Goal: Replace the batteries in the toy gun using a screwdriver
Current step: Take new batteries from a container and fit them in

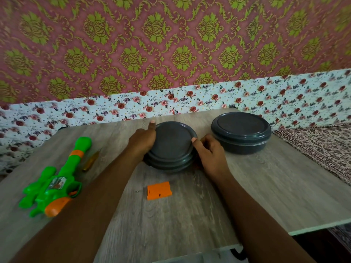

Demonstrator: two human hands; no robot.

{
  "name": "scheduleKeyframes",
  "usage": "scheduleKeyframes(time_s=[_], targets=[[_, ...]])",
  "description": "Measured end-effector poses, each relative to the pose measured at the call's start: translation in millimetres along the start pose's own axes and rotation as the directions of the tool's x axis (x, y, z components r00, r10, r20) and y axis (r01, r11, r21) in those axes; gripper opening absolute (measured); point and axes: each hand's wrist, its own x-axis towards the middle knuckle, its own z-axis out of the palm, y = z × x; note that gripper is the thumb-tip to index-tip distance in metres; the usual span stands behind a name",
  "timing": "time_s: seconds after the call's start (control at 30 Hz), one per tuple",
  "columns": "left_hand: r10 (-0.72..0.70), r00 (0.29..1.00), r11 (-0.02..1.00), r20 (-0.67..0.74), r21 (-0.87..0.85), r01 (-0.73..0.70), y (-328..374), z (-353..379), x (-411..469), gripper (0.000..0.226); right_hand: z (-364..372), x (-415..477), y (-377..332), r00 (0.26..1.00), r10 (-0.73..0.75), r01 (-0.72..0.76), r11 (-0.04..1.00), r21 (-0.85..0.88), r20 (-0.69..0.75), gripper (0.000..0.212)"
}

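The left hand [141, 141] has its fingers hidden behind the left side of the dark grey round lidded container [171, 143] at frame centre; only its thumb shows. The right hand [210, 154] covers that container's lower right wall. Both forearms run off the bottom edge. At left, the amber-handled screwdriver [90, 161] is blurred. A tiny dark speck [137, 191] beside the flat orange plastic cover [159, 190] is too small to identify.

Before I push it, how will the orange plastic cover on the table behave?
The flat orange plastic cover looks thin and stiff, so probably light; it should slide, not roll, on the wooden table. Lying flat, it may be hard to pinch up. A push could scatter the small dark piece beside it.
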Motion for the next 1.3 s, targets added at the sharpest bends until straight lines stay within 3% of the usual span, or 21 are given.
scheduleKeyframes(time_s=[0.1, 0.23, 0.37, 0.47, 0.67, 0.77, 0.87, 0.97, 1.13, 1.23, 1.3], targets=[[0.054, 0.998, 0.998, -0.044, -0.033, -0.056, 4.1, -4.5, -3.8, 0.100, 3.0, -2.4, -1.3, 0.999, -0.041, 0.041, 0.999, 0.005, 0.002, 0.044], [0.251, 0.956, 0.968, -0.152, 0.031, -0.249, 11.2, -1.0, -22.5, 0.073, 2.9, -4.1, -5.2, 0.997, -0.077, 0.077, 0.996, 0.035, -0.016, 0.037], [0.446, 0.887, 0.891, -0.124, 0.158, -0.426, 13.3, 8.4, -37.9, 0.068, 2.2, -2.6, -3.4, 0.999, -0.034, 0.034, 0.999, 0.019, -0.029, 0.041], [0.478, 0.867, 0.874, -0.142, 0.177, -0.453, 15.8, 10.7, -41.0, 0.068, 4.6, 0.6, -4.3, 0.999, 0.039, -0.036, 0.985, 0.169, -0.018, 0.051], [0.413, 0.902, 0.906, -0.125, 0.154, -0.393, 17.9, 15.5, -41.5, 0.066, 3.3, 6.1, -4.5, 0.994, 0.112, -0.102, 0.926, 0.363, -0.007, 0.052], [0.370, 0.920, 0.926, -0.127, 0.127, -0.355, 23.0, 16.3, -40.3, 0.070, 5.2, 4.8, -5.4, 0.986, 0.163, -0.138, 0.911, 0.389, -0.031, 0.064], [0.217, 0.974, 0.969, -0.060, -0.106, -0.222, 22.7, 17.4, -39.2, 0.078, 4.6, 2.9, -9.7, 0.970, 0.209, -0.147, 0.911, 0.386, -0.123, 0.057], [0.154, 0.985, 0.934, 0.082, -0.337, -0.118, 8.7, 30.4, -57.8, 0.075, -3.8, 5.6, -10.1, 0.930, 0.290, -0.186, 0.900, 0.394, -0.225, 0.043], [0.119, 0.990, 0.905, -0.080, -0.401, -0.141, -2.3, 45.2, -64.4, 0.078, 0.8, 6.9, -3.3, 0.952, 0.218, -0.151, 0.945, 0.289, -0.215, 0.052], [0.094, 0.991, 0.907, -0.093, -0.402, -0.124, 1.8, 43.8, -63.1, 0.056, 0.1, 5.4, -5.6, 0.954, 0.226, -0.169, 0.948, 0.270, -0.196, 0.056], [0.056, 0.996, 0.900, -0.074, -0.428, -0.083, 5.2, 42.8, -60.2, 0.058, -2.1, 5.7, -7.0, 0.956, 0.242, -0.192, 0.943, 0.273, -0.164, 0.059]])
